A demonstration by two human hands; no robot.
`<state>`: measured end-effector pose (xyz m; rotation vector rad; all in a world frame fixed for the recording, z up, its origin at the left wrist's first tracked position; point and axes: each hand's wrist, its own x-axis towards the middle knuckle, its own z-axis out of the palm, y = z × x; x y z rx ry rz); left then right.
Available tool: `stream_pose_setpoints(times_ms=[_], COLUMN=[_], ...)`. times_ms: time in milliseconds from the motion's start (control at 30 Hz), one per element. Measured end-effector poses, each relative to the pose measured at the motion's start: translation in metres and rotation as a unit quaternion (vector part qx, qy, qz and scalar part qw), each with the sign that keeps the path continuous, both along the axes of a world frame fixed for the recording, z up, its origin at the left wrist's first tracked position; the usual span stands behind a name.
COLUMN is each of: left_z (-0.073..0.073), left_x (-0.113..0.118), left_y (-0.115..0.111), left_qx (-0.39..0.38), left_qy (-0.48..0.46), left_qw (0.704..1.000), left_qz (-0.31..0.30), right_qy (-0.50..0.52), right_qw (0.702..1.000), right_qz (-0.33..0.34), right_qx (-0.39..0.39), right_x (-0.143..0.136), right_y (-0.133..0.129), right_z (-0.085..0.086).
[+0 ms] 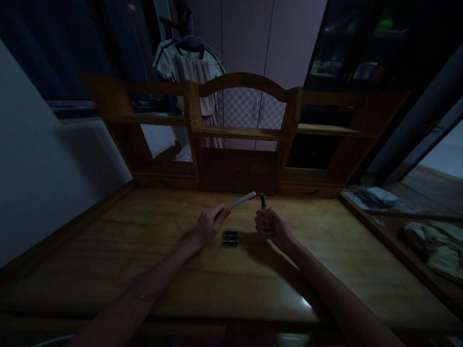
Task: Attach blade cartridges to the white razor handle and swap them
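My left hand (210, 223) is closed around the lower end of a slim white stick, like a pen (243, 198), which slants up to the right. My right hand (272, 225) grips a slim dark upright piece (263, 201) with a small part jutting left from its top. That part meets or nearly meets the white stick's tip; contact is too small to tell. Between and below the hands, a small clear pack with three dark bars (230, 238) lies flat on the wooden desk (152, 250).
A wooden shelf unit (242, 132) with drawers stands along the desk's back edge. A white wall (54, 159) borders the left. Clothes on hangers (195, 62) hang behind the shelf. Cloth items and a bag (437, 246) lie beyond the right edge. The room is dim.
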<state>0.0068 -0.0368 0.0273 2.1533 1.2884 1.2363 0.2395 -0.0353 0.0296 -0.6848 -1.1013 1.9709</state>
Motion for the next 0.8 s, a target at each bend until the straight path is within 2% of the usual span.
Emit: stream_pose_setpoints(times_ms=[100,300,467,800], left_z=[0.0008,0.002,0.002,0.0006], left_x=[0.0041,0.0054,0.006,0.0052], left_y=[-0.0016,0.0012,0.0022,0.006], left_qx=[-0.006,-0.009,-0.012,-0.008], left_qy=[0.03,0.036,0.043,0.062], left_qw=[0.999,0.999,0.999,0.998], left_qz=[-0.025,-0.029,-0.023,0.015], right_qy=[0.051,0.066,0.059,-0.01], right_qw=[0.994,0.986,0.984,0.988], right_qz=[0.085,0.126,0.137,0.105], right_qx=[-0.05,-0.084,-0.099,-0.114], right_x=[0.0027,0.002,0.001,0.0011], right_y=[0.0004,-0.0022,-0.0016,0.0], right_z=[0.0014,-0.0014,-0.0016,-0.0037])
